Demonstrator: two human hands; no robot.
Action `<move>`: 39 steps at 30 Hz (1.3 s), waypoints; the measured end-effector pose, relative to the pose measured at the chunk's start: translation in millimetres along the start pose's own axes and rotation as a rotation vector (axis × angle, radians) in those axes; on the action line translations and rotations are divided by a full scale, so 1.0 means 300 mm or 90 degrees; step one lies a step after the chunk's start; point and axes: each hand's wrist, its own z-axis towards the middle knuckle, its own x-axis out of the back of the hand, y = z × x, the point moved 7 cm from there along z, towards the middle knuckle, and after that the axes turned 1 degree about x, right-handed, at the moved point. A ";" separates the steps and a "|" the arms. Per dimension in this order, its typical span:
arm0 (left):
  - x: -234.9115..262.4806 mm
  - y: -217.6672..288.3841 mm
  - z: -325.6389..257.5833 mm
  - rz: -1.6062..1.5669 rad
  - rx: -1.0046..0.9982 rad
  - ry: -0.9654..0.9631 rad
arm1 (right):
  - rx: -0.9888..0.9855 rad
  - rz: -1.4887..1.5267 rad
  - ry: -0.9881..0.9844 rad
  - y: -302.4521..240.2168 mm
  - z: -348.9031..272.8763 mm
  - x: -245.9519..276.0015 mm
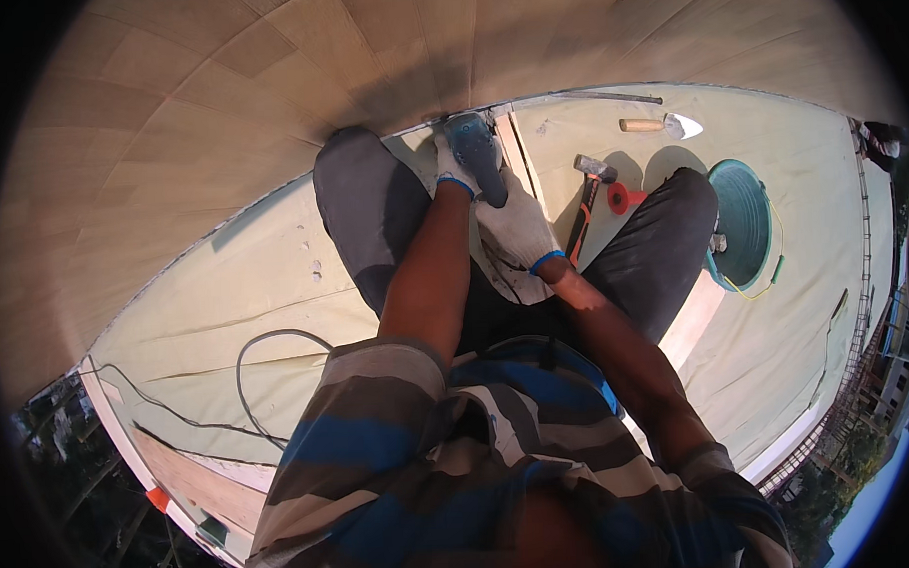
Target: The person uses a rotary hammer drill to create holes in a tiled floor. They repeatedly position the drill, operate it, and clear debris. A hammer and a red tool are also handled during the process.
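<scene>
Both my hands wear white knit gloves with blue cuffs. My left hand [452, 166] is wrapped round the front part of a dark teal power tool [475, 148], at the foot of the tiled wall [297, 69]. Lower down and to the right, my right hand [517, 222] closes round its rear end. The tool's working end is hidden against the wall's base, so its exact kind does not show. Beside my right hand lies a club hammer [584, 204] with an orange and black handle. A red round piece [622, 198] rests by the hammer.
A thin wooden strip [518, 157] lies right of the tool. Farther right are a pointed trowel [659, 126], a metal bar [608, 97] and a teal bucket [741, 229] beside my knee. A grey cable [242, 377] loops at left. Pale sheeting [306, 319] covers the floor, with drop-offs past its edges.
</scene>
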 end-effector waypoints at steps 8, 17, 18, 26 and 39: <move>0.059 0.032 -0.048 0.134 -0.117 0.152 | -0.090 0.083 0.072 0.059 -0.025 -0.128; -0.088 0.144 -0.152 0.481 -0.125 0.288 | -0.030 0.074 -0.024 0.015 -0.016 -0.065; -0.149 0.133 -0.194 0.445 -0.101 0.336 | -0.034 0.067 -0.018 0.032 -0.023 -0.103; -0.528 -0.028 -0.430 0.744 -0.163 0.345 | 0.108 0.073 0.039 0.000 -0.017 -0.203; -0.560 -0.136 -0.521 1.076 -0.276 0.524 | 0.073 0.076 -0.071 -0.010 0.001 -0.091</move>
